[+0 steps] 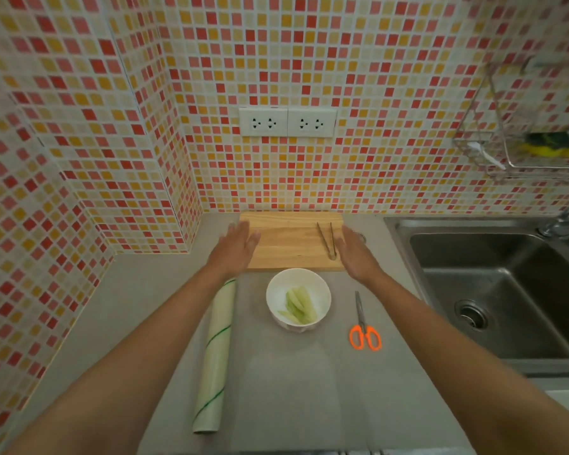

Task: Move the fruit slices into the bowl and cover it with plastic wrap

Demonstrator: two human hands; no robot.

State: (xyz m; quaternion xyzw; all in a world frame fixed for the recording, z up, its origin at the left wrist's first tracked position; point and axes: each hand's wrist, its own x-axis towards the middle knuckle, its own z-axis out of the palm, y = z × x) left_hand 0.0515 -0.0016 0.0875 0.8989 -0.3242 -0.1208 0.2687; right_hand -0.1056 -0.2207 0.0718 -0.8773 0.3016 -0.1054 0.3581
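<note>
A white bowl point(298, 300) sits on the grey counter and holds several pale green fruit slices point(299, 306). Just behind it lies a bare wooden cutting board point(286, 244) with metal tongs point(327, 240) on its right side. To the bowl's left lies a roll of plastic wrap point(215, 356) with green stripes. My left hand point(236, 246) hovers flat over the board's left edge with straight fingers. Over the board's right edge my right hand point(355, 251) is also flat, holding nothing. I cannot tell whether wrap covers the bowl.
Orange-handled scissors point(364, 326) lie right of the bowl. A steel sink point(493, 284) fills the right side, with a faucet point(564, 221) behind it. A wire rack point(536, 139) with sponges hangs on the tiled wall. Wall sockets point(287, 122) sit above the board.
</note>
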